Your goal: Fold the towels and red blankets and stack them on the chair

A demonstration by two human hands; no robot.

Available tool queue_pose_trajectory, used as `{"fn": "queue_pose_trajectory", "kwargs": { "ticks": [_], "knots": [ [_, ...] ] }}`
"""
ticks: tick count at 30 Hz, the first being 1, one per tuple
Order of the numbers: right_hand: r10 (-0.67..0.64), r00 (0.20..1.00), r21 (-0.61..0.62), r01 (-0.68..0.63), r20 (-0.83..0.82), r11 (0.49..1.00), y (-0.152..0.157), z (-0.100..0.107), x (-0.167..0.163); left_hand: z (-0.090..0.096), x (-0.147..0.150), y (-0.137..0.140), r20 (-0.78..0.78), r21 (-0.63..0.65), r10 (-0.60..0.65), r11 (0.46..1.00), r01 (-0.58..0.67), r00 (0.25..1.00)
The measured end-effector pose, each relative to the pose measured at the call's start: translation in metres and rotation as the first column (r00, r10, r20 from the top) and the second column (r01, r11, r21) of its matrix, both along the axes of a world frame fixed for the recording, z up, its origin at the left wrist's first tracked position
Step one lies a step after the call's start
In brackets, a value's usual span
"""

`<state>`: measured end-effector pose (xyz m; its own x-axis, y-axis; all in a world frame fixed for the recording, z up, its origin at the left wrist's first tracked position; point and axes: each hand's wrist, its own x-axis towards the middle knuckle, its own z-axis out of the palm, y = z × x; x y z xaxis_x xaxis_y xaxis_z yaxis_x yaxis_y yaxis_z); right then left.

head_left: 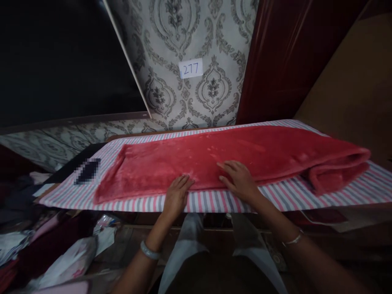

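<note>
A red plush blanket [211, 157] lies folded into a long strip across a striped cloth [208, 203]. Its right end [333, 171] is bunched and loosely turned over. My left hand [177, 194] rests flat on the blanket's near edge, fingers stretched out. Further right, my right hand [239, 177] touches the blanket's top with its fingers extended and the thumb apart. Neither hand grips the fabric.
A large dark screen [67, 61] stands at the back left. A paper marked 277 [191, 68] is on the patterned wall. Dark red panelling [284, 49] rises at the back right. Clothes and bags [70, 261] lie low at the left.
</note>
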<state>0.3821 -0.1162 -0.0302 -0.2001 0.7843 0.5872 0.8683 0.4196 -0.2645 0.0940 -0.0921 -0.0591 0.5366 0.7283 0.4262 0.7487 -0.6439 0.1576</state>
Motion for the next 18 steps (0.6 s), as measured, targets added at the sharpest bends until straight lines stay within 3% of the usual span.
{"fn": "queue_pose_trajectory", "kwargs": {
  "ticks": [3,6,9,13,16,18],
  "knots": [
    [0.051,0.984,-0.089,-0.037,0.17,0.995,0.013,-0.006,-0.015,0.001,0.003,-0.002,0.022,-0.026,0.005,1.0,-0.004,1.0],
    [0.075,0.963,-0.174,-0.029,0.261,0.984,0.016,-0.031,-0.019,0.002,0.006,-0.008,0.033,-0.061,0.024,0.998,-0.022,0.999],
    [0.048,0.96,-0.165,-0.003,0.275,0.986,0.015,-0.05,-0.015,0.008,0.008,-0.016,0.045,-0.106,0.021,0.994,-0.017,0.999],
    [0.059,0.956,-0.147,-0.016,0.288,0.989,0.015,-0.054,-0.012,0.03,-0.001,-0.022,0.081,-0.19,0.019,0.982,-0.004,0.997],
    [0.061,0.959,-0.139,-0.023,0.276,0.99,0.016,-0.053,-0.012,0.046,-0.024,-0.015,0.073,-0.171,0.23,0.961,-0.215,0.97],
    [0.061,0.961,-0.139,-0.024,0.27,0.99,0.016,-0.054,-0.013,0.048,-0.041,-0.006,0.007,-0.145,0.464,0.877,-0.458,0.886]
  ]
}}
